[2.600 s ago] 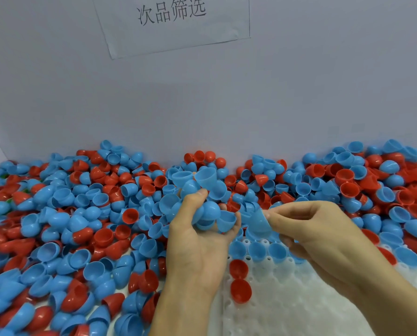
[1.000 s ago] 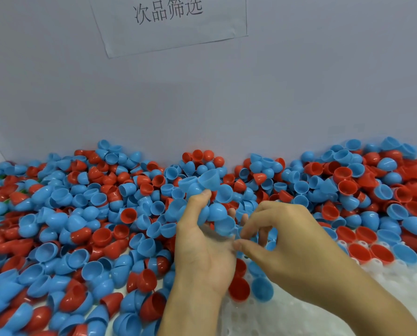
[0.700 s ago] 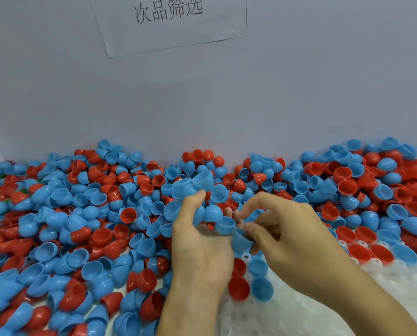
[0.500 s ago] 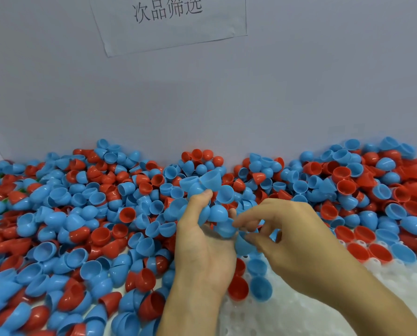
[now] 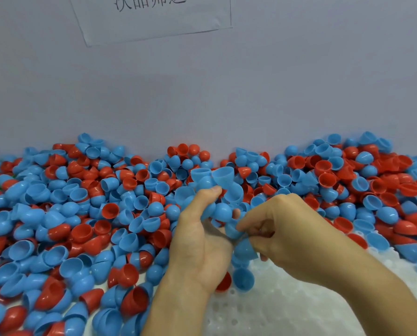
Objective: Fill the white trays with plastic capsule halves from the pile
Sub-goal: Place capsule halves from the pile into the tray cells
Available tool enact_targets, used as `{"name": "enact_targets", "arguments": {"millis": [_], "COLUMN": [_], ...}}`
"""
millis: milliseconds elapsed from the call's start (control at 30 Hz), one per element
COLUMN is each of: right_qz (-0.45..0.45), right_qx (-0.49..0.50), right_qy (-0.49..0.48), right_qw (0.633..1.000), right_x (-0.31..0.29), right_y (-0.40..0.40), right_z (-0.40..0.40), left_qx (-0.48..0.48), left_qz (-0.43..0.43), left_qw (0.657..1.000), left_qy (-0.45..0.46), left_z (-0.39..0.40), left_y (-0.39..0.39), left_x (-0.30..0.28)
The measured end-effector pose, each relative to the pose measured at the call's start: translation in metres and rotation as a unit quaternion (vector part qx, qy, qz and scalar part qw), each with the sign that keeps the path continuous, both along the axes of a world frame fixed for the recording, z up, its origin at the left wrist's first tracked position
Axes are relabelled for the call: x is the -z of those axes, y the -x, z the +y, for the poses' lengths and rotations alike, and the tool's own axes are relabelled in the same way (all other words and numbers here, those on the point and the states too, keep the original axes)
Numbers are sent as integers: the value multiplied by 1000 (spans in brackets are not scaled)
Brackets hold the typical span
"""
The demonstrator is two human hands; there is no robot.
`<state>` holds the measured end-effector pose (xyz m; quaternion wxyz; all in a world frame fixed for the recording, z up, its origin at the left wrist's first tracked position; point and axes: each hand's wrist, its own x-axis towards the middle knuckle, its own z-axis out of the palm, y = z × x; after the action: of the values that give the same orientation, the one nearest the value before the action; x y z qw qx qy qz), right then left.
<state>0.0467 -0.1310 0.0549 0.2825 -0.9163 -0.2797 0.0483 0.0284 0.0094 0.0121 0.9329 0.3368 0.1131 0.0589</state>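
A deep pile of blue and red capsule halves (image 5: pixel 86 214) covers the surface from left to right. My left hand (image 5: pixel 200 241), palm up, holds a bunch of blue halves (image 5: pixel 217 187) between thumb and fingers. Touching it from the right, my right hand (image 5: pixel 282 234) pinches one blue half (image 5: pixel 245 248) at the left palm's edge. The white tray (image 5: pixel 287 309) lies under and in front of both hands. It holds a blue half (image 5: pixel 243 279) and a red half (image 5: pixel 224 282) near my left wrist, and more halves (image 5: pixel 377 241) along its far right.
A plain grey wall (image 5: pixel 299 93) rises right behind the pile, with a paper sign (image 5: pixel 154 15) stuck on it at the top. Loose halves crowd the tray's left and far edges.
The right hand pinched a blue half from the bunch in the left hand and drew it down slightly. The left hand stays in place. The camera tilted down a little.
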Motion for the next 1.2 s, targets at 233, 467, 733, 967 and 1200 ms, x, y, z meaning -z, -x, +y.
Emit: {"name": "enact_targets", "arguments": {"millis": [233,467,733,967,1200], "right_qz": [4,36,38,4,-99], "right_qx": [56,55,63,57,107], "right_qy": [99,233,251,141,-123], "right_qw": [994,970,965,988,982], "right_x": [-4,15,21,9,3], "right_y": [-4,3,2,-3,-3], "right_z": [-23,-2,1,-7,2], "left_qx": [10,7,7,15,122], "left_qz": [2,2,1,5,-58], "left_qw": [1000,1000,1000,1000,990], "left_qy": [9,13,12,10,-44], "left_z": [7,6,5,5,1], "left_y": [3,4,4,5,6], "left_x": [-7,-10,-10,-11,-8]}}
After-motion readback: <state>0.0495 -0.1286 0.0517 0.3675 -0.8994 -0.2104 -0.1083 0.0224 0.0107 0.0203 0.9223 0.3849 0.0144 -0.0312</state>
